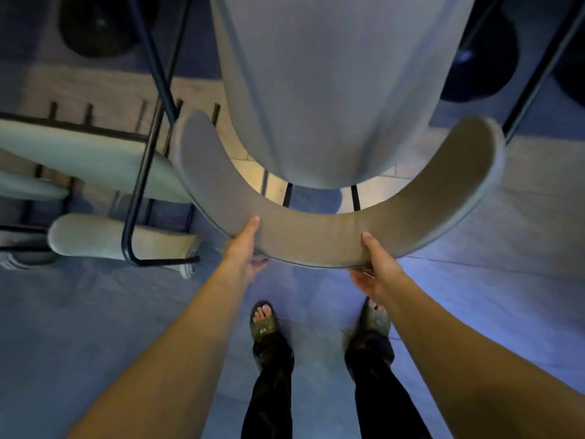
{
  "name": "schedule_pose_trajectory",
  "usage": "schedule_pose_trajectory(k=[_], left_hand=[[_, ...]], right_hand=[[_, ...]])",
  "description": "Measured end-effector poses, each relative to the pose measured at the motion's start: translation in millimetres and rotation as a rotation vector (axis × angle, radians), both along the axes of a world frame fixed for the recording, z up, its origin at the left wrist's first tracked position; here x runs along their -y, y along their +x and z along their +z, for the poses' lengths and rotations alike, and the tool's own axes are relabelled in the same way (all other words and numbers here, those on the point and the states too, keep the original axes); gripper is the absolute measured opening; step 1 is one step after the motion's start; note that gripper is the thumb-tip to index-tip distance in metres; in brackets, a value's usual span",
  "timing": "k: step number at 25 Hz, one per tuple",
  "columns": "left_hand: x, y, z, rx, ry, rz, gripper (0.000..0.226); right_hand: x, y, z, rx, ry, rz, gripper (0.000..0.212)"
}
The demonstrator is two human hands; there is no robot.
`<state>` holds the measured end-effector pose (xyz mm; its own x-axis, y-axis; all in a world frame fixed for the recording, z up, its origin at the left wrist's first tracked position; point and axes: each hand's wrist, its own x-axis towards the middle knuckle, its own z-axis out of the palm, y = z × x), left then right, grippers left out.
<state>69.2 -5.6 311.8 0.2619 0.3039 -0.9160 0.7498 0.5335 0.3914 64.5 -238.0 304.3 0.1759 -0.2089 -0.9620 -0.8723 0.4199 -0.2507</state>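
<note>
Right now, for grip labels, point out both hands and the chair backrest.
left hand (245, 251): head view, its back
right hand (380, 268): head view, its back
chair backrest (316, 237): head view, padded middle

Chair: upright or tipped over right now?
Upright: the seat faces up, the curved backrest sits nearest, gripped by the left hand and right hand. Its feet are hidden: grounded or lifted, cannot tell.

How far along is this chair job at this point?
Done, perhaps: other padded chairs sit packed together at the left. In hand: the left hand and right hand both grip the curved backrest of the grey chair, thumbs on top, fingers underneath. Left: this chair is not yet among the others, so placing it probably remains.
</note>
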Motion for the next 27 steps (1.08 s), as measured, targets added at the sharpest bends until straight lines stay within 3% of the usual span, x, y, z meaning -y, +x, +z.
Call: schedule_pose_trajectory(k=[5,10,19,24,27], left_hand=[[22,33,82,0.095,0.017,0.054,0.052],[27,52,123,0.083,0.035,0.019,0.044],[28,40,142,-0.018,0.035,-0.034,0.044],[18,46,100,-0.034,0.072,-0.082,0.043],[21,53,119,-0.06,0.108,-0.133,0.042]], right_hand=[[23,33,82,0.051,-0.076,0.095,0.059],[30,47,133,0.026,-0.073,0.11,0.049],[33,13,165,-0.065,-0.073,0.091,0.045],[39,16,177,-0.095,-0.124,0.149,0.041],[41,25,181,-0.092,-0.142,0.174,0.039]])
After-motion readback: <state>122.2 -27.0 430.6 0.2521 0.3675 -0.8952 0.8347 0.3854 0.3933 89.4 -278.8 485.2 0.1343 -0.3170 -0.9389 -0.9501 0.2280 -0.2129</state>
